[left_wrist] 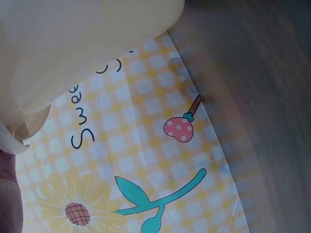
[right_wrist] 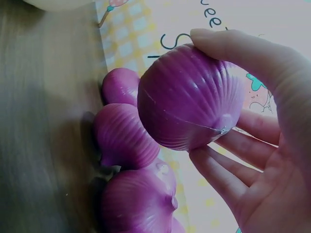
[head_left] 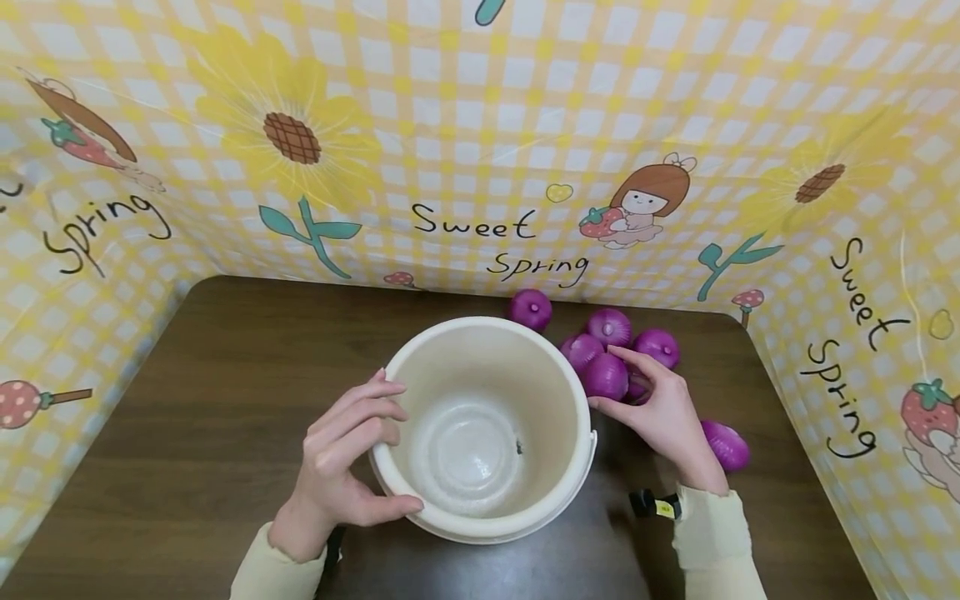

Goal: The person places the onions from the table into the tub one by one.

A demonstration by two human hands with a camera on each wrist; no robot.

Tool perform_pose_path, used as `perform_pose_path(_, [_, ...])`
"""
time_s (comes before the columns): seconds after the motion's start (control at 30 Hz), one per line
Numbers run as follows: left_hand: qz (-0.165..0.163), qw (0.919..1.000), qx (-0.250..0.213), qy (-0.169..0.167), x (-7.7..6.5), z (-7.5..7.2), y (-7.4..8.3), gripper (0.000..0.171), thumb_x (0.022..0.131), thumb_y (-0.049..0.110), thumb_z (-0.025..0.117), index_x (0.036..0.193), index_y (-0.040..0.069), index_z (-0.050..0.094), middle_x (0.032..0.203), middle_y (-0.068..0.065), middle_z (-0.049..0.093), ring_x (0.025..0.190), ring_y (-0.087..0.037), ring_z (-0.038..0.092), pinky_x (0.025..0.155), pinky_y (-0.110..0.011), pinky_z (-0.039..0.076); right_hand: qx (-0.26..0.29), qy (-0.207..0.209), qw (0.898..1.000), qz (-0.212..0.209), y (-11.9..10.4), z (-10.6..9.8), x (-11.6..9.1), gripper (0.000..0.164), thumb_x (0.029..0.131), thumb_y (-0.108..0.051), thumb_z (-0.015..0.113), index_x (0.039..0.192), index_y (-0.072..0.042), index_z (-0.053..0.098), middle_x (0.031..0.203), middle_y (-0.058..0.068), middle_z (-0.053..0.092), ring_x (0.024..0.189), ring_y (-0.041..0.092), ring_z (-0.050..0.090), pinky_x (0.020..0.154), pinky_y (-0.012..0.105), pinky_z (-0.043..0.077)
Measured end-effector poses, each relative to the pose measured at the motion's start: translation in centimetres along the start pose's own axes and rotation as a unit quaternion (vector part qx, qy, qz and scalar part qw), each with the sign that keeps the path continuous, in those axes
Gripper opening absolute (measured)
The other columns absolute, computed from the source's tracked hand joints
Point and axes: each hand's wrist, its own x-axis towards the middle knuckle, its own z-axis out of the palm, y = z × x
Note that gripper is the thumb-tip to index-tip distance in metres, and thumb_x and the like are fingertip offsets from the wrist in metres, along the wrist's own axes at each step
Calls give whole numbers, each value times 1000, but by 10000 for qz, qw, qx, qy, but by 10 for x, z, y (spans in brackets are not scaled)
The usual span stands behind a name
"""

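Observation:
An off-white bucket (head_left: 480,521) stands at the middle of the table, its inside bare apart from a small dark mark on the wall. My left hand (head_left: 341,454) grips its left rim, fingers over the edge and thumb along the front of the rim. In the left wrist view the bucket's outer side (left_wrist: 92,43) fills the upper left. To the right of the bucket, my right hand (head_left: 667,408) holds a purple onion (right_wrist: 189,99) between thumb and fingers. In the right wrist view this onion is raised in front of several others (right_wrist: 124,136).
Several more purple onions (head_left: 609,327) cluster behind the right hand, one (head_left: 530,309) stands behind the bucket, and another (head_left: 725,446) lies right of the wrist. A yellow checked cloth (head_left: 465,150) walls the brown table (head_left: 247,375) at the back and sides.

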Motion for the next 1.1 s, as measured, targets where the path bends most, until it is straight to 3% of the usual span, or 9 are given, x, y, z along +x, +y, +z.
perform_pose_path(0.17, [-30, 10000, -66, -28, -1, 0, 1, 61, 83, 55, 77, 66, 2, 53, 79, -17, 63, 84, -43, 65, 103, -54, 50, 212, 227, 9995, -33, -6, -2, -2, 72, 76, -27, 92, 141, -19, 61, 131, 5, 66, 113, 21, 67, 94, 45, 56])
perform_pose_path(0.43, [-56, 10000, -51, -36, 1, -1, 2, 60, 83, 55, 77, 66, 2, 53, 79, -16, 63, 84, -43, 65, 102, -55, 50, 767, 681, 9947, -39, -19, -2, 0, 72, 77, -15, 92, 142, -17, 60, 136, 1, 60, 117, 19, 65, 95, 20, 52])
perform_pose_path(0.73, [-144, 9998, -45, -115, 2, -3, 2, 59, 82, 54, 78, 67, 2, 54, 79, -17, 64, 86, -43, 65, 103, -55, 49, 1238, 973, 9874, -179, -32, -3, -1, 71, 76, -6, 91, 140, -17, 61, 136, 2, 61, 119, 14, 63, 96, 21, 52])
perform_pose_path(1.1, [-165, 9997, -64, -167, 1, -5, 1, 57, 81, 51, 80, 68, 2, 55, 79, -17, 63, 86, -42, 65, 104, -54, 49, 1393, 1143, 9821, -542, -47, -8, -4, 71, 78, 4, 86, 141, -11, 59, 137, 6, 62, 119, 18, 62, 99, 24, 51])
